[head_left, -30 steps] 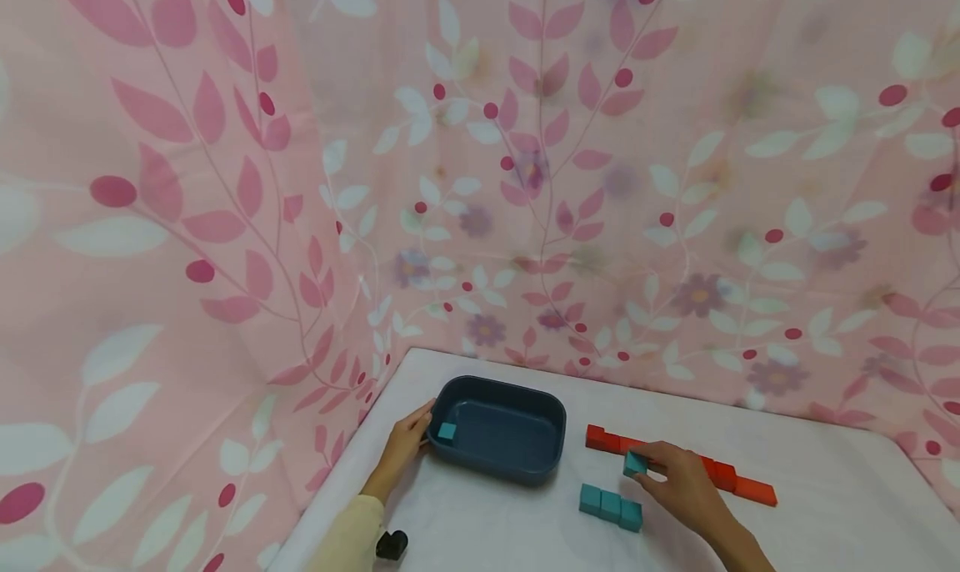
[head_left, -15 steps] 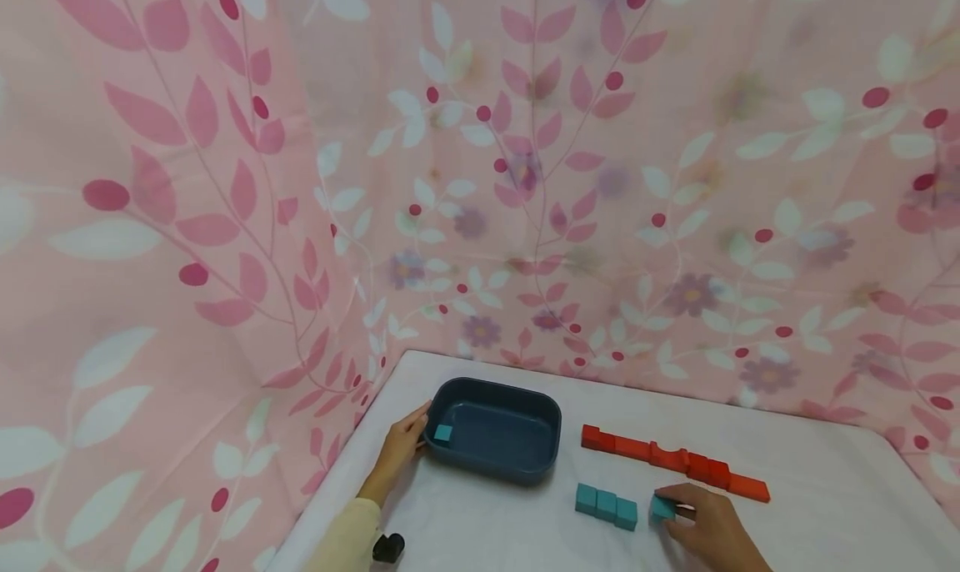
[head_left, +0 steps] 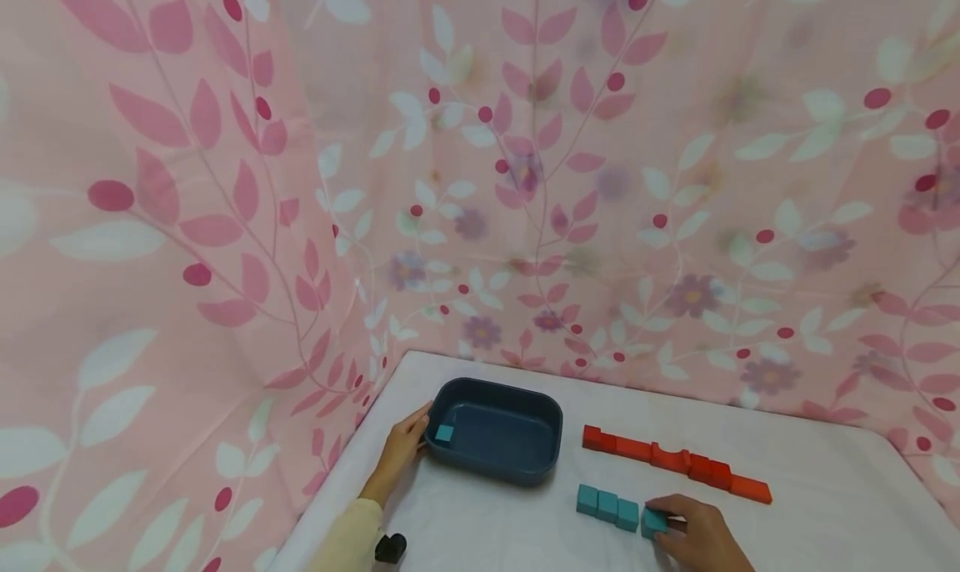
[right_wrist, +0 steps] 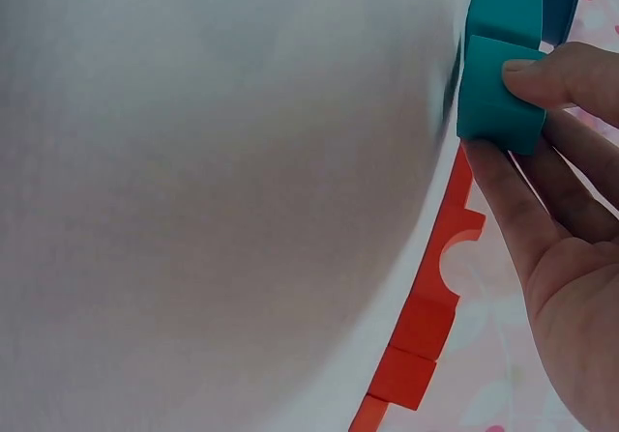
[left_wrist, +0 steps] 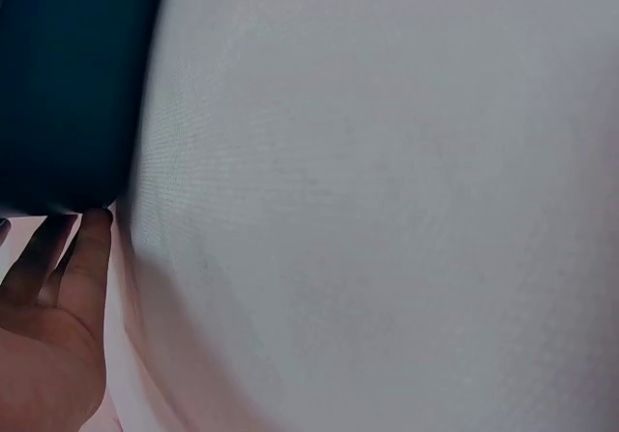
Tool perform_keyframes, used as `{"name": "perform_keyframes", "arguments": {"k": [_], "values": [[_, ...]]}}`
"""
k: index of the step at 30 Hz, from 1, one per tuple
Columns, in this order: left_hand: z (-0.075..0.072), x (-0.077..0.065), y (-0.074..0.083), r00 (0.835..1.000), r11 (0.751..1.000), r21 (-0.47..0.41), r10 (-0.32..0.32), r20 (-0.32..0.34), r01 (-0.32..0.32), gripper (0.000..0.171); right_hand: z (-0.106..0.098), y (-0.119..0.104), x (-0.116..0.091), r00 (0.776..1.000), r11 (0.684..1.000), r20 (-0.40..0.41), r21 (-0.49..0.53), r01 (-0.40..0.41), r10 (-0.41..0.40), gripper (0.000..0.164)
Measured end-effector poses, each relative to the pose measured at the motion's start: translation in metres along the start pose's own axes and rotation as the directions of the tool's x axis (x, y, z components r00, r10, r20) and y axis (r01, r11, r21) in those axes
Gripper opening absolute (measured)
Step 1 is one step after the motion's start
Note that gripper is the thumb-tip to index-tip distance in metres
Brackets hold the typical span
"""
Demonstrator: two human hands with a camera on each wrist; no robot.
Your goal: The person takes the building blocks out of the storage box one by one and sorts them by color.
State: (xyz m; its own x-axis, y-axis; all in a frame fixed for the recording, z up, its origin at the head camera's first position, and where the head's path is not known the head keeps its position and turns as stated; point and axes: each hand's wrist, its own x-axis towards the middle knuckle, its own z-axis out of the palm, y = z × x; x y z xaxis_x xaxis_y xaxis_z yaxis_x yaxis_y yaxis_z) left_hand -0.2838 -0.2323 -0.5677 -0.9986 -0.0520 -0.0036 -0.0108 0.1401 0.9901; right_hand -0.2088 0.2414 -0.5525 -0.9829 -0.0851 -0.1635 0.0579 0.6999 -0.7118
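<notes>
My right hand (head_left: 701, 529) pinches a teal toy block (head_left: 654, 521) between thumb and fingers, at the right end of a short row of teal blocks (head_left: 607, 506). In the right wrist view the thumb lies on the near face of the held block (right_wrist: 501, 94), the fingers on its other side. A dark blue rectangular dish (head_left: 495, 470) stands to the left, with one teal block (head_left: 444, 434) inside near its left end. My left hand (head_left: 402, 449) rests against the dish's left end; in the left wrist view its straight fingertips touch the outer wall (left_wrist: 73, 113).
Behind the teal row runs a line of red blocks (head_left: 675, 462), one with an arched cutout. A small black object (head_left: 391, 547) lies by the left sleeve (head_left: 348, 534). A white cloth covers the table (head_left: 817, 464), and a pink leaf-patterned curtain (head_left: 600, 180) hangs behind.
My right hand has carried the teal block from over the red line toward me, then left to the row's right end. The left hand and dish stay in place.
</notes>
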Motion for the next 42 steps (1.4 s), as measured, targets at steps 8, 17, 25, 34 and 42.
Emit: {"name": "perform_keyframes", "arguments": {"k": [8, 17, 25, 34, 42], "values": [[-0.001, 0.002, 0.000, 0.999, 0.999, -0.015, -0.034, -0.007, 0.034, 0.043, 0.005, -0.002, 0.002, 1.000, 1.000, 0.013, 0.026, -0.007, 0.007, 0.039], [0.000, 0.002, 0.000, 0.998, 0.998, -0.027, -0.055, -0.013, 0.055, 0.044, 0.007, -0.003, 0.004, 1.000, 1.000, 0.020, 0.018, -0.003, 0.003, 0.038], [-0.001, -0.001, 0.001, 0.999, 0.999, -0.025, -0.046, 0.001, 0.046, 0.044, 0.006, -0.007, 0.004, 0.998, 0.999, 0.040, -0.028, 0.040, -0.039, 0.051], [-0.002, -0.001, 0.002, 1.000, 0.999, -0.022, -0.030, 0.004, 0.030, 0.045, 0.009, -0.013, 0.015, 0.986, 0.981, 0.064, -0.110, 0.159, -0.153, 0.049], [-0.002, 0.001, 0.003, 0.999, 0.999, -0.026, -0.045, -0.002, 0.045, 0.044, 0.002, -0.006, 0.023, 0.969, 0.964, 0.096, -0.119, 0.240, -0.229, 0.042]]}}
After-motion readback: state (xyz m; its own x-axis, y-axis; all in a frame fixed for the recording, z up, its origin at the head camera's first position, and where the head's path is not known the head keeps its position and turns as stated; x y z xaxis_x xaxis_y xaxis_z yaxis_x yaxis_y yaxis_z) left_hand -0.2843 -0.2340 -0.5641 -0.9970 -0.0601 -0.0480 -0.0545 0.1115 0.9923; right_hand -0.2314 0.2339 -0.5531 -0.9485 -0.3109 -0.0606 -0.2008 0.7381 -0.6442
